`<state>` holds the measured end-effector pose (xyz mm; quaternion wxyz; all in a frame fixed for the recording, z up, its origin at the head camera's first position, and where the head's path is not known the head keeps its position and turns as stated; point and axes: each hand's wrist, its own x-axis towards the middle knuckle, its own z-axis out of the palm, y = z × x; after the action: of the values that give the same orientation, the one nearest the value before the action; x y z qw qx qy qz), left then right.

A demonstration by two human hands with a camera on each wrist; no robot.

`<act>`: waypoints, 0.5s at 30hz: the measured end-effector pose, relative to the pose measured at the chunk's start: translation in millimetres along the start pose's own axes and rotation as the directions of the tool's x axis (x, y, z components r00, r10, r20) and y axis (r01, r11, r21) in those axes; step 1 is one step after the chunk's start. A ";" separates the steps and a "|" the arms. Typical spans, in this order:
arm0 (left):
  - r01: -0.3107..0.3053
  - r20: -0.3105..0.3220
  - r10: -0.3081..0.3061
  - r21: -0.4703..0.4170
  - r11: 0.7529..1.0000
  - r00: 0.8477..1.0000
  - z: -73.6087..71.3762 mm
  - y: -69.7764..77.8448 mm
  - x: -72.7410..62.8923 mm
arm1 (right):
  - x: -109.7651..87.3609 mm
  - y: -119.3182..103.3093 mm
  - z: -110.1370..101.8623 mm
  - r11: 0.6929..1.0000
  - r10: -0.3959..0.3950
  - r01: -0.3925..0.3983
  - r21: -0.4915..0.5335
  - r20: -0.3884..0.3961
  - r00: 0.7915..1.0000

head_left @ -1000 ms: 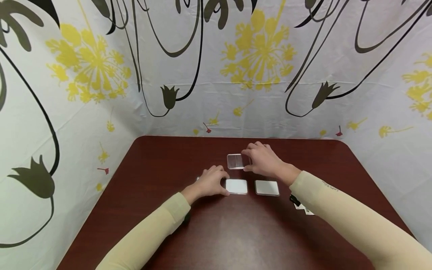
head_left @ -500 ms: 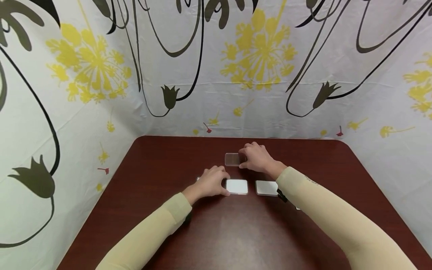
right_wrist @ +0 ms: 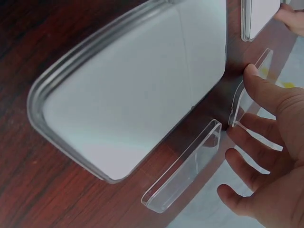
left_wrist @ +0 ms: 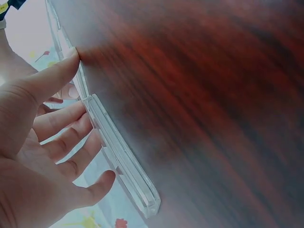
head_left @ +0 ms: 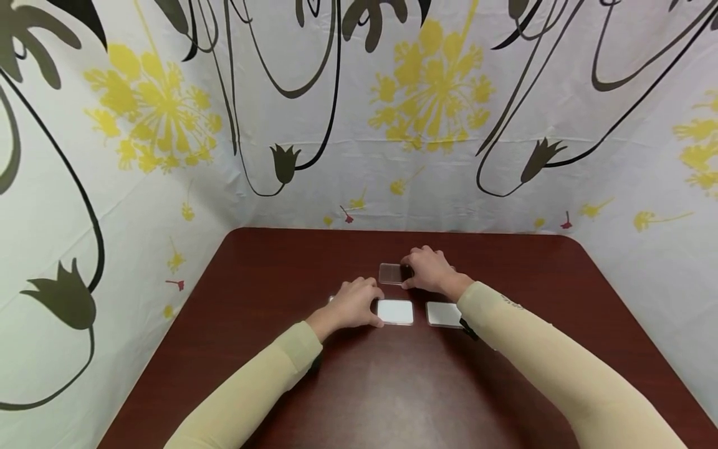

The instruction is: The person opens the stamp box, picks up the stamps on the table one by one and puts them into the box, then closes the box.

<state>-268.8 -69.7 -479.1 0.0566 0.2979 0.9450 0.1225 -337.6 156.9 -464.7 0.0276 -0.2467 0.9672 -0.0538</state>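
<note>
My left hand grips the left end of a white-faced clear case, thumb at the near corner and fingers at the far one. Beyond it, my right hand pinches a thin clear plastic lid by its right end. In the right wrist view the thumb lies on top of this lid, with fingertips under its edge. Another clear case lies beside my left fingers, mostly hidden by that hand in the head view.
A second white-faced case lies to the right, partly covered by my right sleeve. Near my right fingers sits a clear shallow tray. The dark red table ends at a patterned cloth wall.
The right hand and lid shift left and back slightly; the right forearm swings left over the right case and hides the paper slips. My left hand stays put.
</note>
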 end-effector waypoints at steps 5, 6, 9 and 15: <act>-0.006 -0.007 0.006 0.001 1.000 1.000 1.2 -0.4 0.1 | -0.7 -1.4 0.4 1.000 0.005 -0.005 -0.005 0.006 1.000; -0.008 -0.010 0.008 0.000 1.000 1.000 1.2 -0.4 0.1 | -0.7 -1.5 0.3 1.000 0.007 -0.007 -0.005 0.006 1.000; -0.015 -0.018 0.015 0.001 1.000 1.000 1.7 -0.6 0.3 | -0.7 -1.5 -0.5 1.000 0.010 -0.010 -0.001 0.006 1.000; -0.003 -0.024 0.003 0.004 1.000 1.000 1.9 -1.3 -1.0 | -0.7 -2.4 -2.1 1.000 0.019 -0.019 -0.006 0.022 1.000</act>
<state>-268.3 -71.0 -481.2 0.0443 0.2980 0.9454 0.1242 -336.0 155.4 -462.4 0.0379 -0.2380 0.9693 -0.0481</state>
